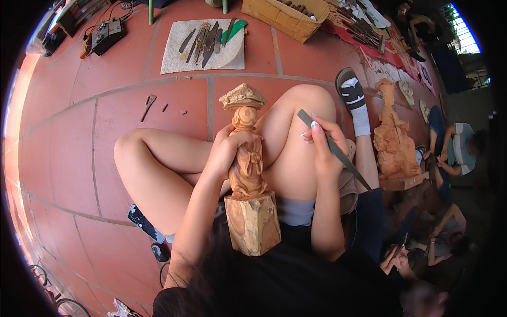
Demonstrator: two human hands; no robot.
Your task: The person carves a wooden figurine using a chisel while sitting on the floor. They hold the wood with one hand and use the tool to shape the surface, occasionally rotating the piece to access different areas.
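Observation:
A carved wooden figurine [249, 165] stands upright between my bent legs, with a broad rough-topped hat and a blocky, uncarved base. My left hand [224, 153] is closed around its upper body from the left side, just below the round head. To the right, my right hand [328, 147] grips a flat, dark grey metal file [343, 159]. Its squared end points up and left toward the figurine, and its tapered end runs down to the right. The file is apart from the wood.
Ahead, a white mat [171, 58] bears several flat metal tools, beside a cardboard box [280, 24]. A small tool [148, 108] lies on the tiles. At right stands a large wood carving [393, 140]; people [462, 145] sit beyond it. A black electrical box [108, 36] is far left.

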